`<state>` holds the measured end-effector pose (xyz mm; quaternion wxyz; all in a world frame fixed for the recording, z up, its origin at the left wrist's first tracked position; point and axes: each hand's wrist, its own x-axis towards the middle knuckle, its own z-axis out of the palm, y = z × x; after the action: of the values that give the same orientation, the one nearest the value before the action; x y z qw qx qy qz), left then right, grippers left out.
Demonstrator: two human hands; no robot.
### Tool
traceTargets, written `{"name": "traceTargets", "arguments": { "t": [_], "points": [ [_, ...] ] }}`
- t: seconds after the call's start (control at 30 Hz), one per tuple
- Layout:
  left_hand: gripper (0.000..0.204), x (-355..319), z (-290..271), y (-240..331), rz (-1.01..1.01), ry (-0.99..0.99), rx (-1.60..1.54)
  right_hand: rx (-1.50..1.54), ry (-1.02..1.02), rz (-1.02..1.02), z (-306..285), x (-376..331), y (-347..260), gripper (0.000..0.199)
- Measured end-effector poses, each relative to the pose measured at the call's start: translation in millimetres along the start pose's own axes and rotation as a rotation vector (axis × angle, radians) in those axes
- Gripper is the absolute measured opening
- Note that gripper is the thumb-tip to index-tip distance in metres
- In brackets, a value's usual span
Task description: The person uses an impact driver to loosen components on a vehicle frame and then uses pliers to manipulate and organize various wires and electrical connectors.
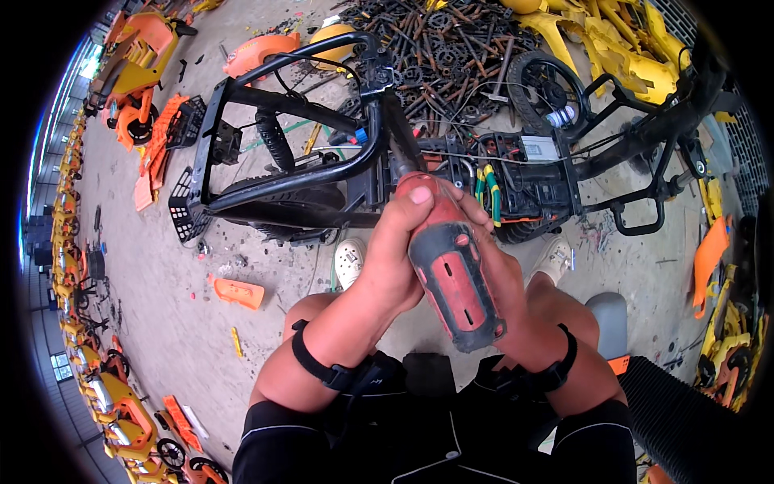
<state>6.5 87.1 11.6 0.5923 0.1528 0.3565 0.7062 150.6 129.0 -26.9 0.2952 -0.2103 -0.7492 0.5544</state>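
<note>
Red-and-black power tool [457, 278] between left grip [395, 242] and right grip [499, 262], both clamped on it, nose toward black frame [298, 179]

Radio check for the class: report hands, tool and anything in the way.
Left hand and right hand both wrapped round red-and-black power tool. Tool's nose points at black vehicle frame; contact unclear. Green-and-yellow handles close by right hand.
</note>
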Motion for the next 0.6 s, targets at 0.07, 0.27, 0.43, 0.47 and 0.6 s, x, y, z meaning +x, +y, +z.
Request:
{"name": "traceTargets", "arguments": {
  "t": [0.07,0.27,0.43,0.47,0.6],
  "points": [
    [0.056,-0.9,1.3,0.0,-0.005,-0.005,-0.015,-0.023,0.005,-0.073,-1.6,0.5,-0.5,0.099],
    [0.056,-8.6,1.6,-2.5,-0.026,0.039,-0.047,0.030,-0.020,-0.069,1.1,-6.5,0.6,0.102],
    [0.056,-14.9,4.8,-3.8,-0.019,0.060,-0.042,-0.007,-0.020,-0.082,0.2,-9.5,-6.6,0.102],
    [0.056,-16.2,5.2,-4.2,-0.019,0.068,-0.039,0.001,-0.015,-0.070,1.0,-11.2,-6.8,0.101],
    [0.056,-22.1,3.4,-7.1,0.005,0.064,-0.036,0.004,-0.018,-0.073,3.5,-16.2,-4.3,0.096]
  ]
}}
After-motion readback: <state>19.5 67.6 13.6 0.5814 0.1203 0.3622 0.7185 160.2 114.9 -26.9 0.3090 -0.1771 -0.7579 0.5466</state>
